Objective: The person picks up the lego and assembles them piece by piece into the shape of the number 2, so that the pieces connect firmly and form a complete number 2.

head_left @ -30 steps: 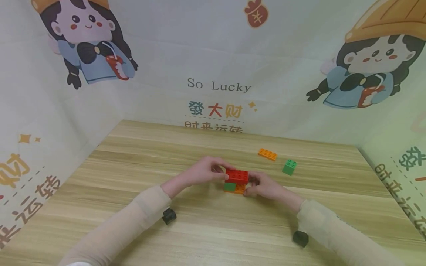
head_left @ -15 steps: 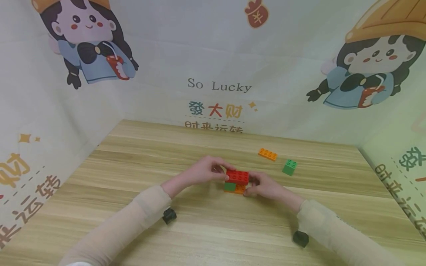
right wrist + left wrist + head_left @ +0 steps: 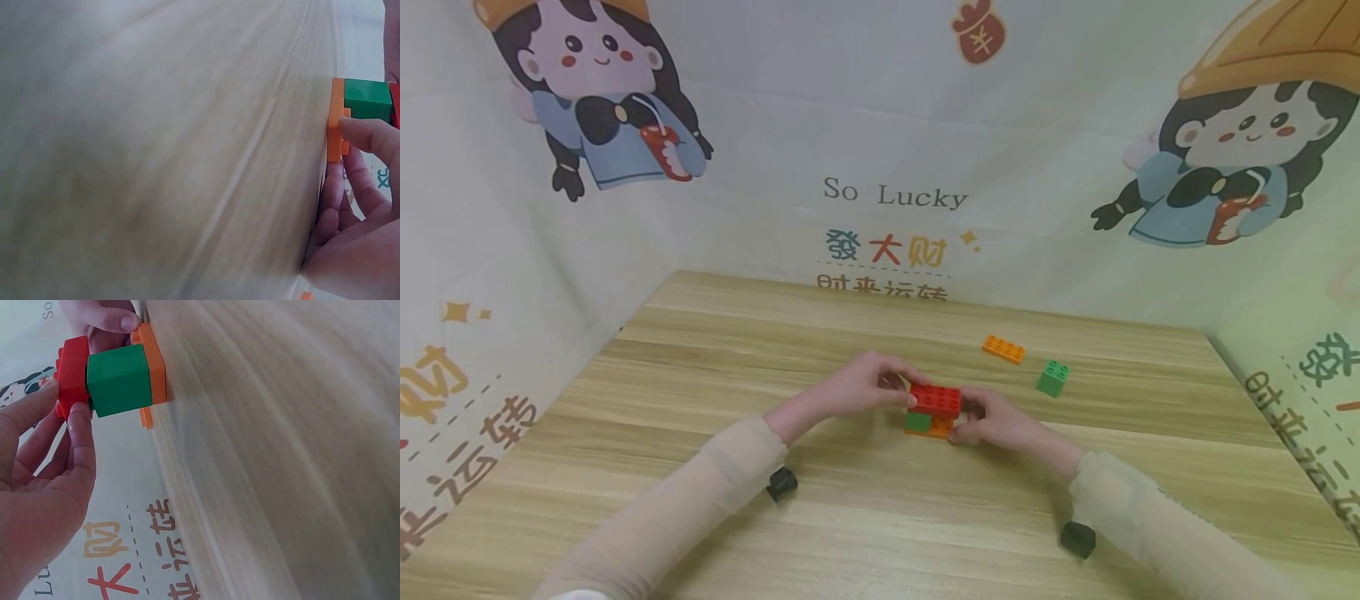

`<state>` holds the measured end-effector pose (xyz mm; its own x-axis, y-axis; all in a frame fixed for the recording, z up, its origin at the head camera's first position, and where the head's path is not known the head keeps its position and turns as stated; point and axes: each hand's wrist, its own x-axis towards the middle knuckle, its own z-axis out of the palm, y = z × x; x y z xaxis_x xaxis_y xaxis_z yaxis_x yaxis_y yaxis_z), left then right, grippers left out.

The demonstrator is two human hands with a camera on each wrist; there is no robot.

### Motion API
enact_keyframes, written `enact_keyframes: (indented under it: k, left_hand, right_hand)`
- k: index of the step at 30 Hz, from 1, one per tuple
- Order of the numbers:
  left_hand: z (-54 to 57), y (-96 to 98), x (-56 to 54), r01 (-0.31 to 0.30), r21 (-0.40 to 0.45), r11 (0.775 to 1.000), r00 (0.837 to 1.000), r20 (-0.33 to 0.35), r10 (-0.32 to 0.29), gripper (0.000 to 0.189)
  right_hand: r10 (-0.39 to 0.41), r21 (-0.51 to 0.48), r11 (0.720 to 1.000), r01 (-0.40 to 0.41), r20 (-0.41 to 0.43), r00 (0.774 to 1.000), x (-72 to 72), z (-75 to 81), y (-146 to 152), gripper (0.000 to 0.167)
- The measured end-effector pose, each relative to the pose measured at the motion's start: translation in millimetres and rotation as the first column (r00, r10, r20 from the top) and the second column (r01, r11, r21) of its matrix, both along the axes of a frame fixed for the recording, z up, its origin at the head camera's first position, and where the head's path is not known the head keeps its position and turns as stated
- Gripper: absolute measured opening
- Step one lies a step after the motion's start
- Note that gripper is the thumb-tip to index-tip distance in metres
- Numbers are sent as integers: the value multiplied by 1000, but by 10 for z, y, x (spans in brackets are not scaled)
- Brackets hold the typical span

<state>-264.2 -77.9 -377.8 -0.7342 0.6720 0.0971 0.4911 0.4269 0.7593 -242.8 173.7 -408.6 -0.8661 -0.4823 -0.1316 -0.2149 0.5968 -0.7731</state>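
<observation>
A red studded toy brick [image 3: 936, 401] lies over a green block [image 3: 120, 380], which stands on a thin orange brick [image 3: 336, 103] on the table. My left hand [image 3: 865, 385] pinches the red brick at its left end, thumb on one side and fingers on the other. At the right, my right hand [image 3: 996, 419] grips the orange brick by its end, with the thumb against its studded side in the right wrist view. The red brick overhangs bare orange studs to the right of the green block. In the left wrist view a narrow dark line shows between red and green.
Farther back on the wooden table [image 3: 730, 333] lie a loose orange brick [image 3: 1003, 349] and a loose green block [image 3: 1053, 378]. A black object [image 3: 782, 483] sits by the left sleeve, another black object [image 3: 1078, 539] by the right sleeve. Printed cloth [image 3: 760, 167] walls the back and sides.
</observation>
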Motion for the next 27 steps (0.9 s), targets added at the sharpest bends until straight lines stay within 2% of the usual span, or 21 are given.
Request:
enact_keyframes:
  k: [10, 27]
  left_hand:
    - [23, 6, 11, -5, -11, 1000, 1000, 13, 5, 30]
    - [29, 9, -13, 6, -14, 1000, 1000, 25, -6, 30]
  right_hand:
    - [26, -15, 1000, -26, 6, 1000, -7, -3, 7, 48]
    - [8, 4, 1000, -8, 17, 1000, -13, -7, 3, 53]
